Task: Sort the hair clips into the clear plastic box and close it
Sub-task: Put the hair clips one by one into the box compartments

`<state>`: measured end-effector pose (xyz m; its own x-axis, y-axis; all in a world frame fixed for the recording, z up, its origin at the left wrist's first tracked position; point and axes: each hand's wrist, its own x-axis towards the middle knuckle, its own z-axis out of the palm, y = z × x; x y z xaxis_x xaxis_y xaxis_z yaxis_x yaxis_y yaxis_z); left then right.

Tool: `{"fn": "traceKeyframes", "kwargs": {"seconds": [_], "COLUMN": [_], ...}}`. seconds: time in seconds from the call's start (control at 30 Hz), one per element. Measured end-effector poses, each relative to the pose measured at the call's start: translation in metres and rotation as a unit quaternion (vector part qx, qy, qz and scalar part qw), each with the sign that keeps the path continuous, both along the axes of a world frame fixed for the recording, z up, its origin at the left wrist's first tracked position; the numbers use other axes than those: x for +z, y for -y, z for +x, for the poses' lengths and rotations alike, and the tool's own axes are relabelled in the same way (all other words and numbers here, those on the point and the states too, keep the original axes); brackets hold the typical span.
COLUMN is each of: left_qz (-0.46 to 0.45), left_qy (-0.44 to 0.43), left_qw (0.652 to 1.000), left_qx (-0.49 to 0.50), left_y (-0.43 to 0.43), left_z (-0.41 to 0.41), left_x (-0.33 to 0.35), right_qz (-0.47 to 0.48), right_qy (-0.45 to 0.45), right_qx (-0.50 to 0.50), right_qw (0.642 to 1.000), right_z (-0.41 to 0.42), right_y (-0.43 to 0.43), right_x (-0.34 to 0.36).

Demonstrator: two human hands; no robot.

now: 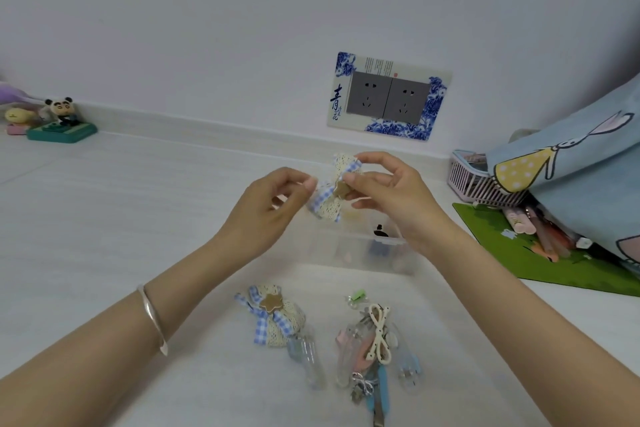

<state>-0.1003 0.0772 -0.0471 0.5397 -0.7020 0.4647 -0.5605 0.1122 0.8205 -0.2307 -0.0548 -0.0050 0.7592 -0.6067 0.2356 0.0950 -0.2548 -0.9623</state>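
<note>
Both hands hold one bow hair clip (334, 189) of cream lace and blue gingham with a tan star, raised above the table. My left hand (273, 204) pinches its left end; my right hand (388, 191) grips its right side. Just below and behind the hands sits the clear plastic box (367, 250), open, with a few small clips inside. A matching bow clip (272, 315) lies near the front of the table. To its right lies a pile of several small clips (374, 347), including clear, pink and blue ones, a cream bow and a tiny green clip (356, 296).
A green mat (540, 253) with pens lies at the right, under a pink basket (481, 180) and a blue cartoon bag (571, 163). A panda figure on a green base (62, 121) stands far left by the wall. A wall socket plate (388, 97) is behind.
</note>
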Motion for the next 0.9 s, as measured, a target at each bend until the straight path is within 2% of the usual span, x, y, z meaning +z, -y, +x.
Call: {"fn": "traceKeyframes", "kwargs": {"seconds": [0.07,0.17,0.33,0.53,0.6,0.73,0.9], "left_qz": [-0.011,-0.021,-0.008,-0.009,-0.009,0.002,0.025], "left_qy": [0.021,0.001,0.021,0.037,0.037,0.052,0.088], "left_qw": [0.999,0.998,0.998,0.997,0.997,0.997,0.994], "left_qx": [0.036,0.058,0.055,0.067,0.070,0.059,0.058], "left_y": [-0.003,-0.005,-0.004,-0.003,-0.004,-0.004,-0.005], "left_z": [0.007,0.014,0.015,0.018,0.017,0.015,0.010], "left_x": [0.000,-0.002,-0.005,-0.010,-0.010,-0.009,-0.010], "right_qz": [-0.039,-0.125,-0.293,-0.396,-0.416,-0.422,-0.520], "right_qy": [-0.049,-0.137,-0.187,-0.264,-0.264,-0.208,-0.275], "right_qx": [-0.022,-0.035,-0.045,-0.002,0.016,0.036,0.069], "right_qw": [0.998,0.982,0.937,0.879,0.870,0.882,0.805], "right_z": [0.006,0.016,0.034,0.043,0.037,0.018,0.022], "right_y": [0.010,0.017,0.023,0.022,0.025,0.026,0.024], "right_x": [0.004,0.002,-0.005,-0.011,-0.014,-0.018,-0.030]}}
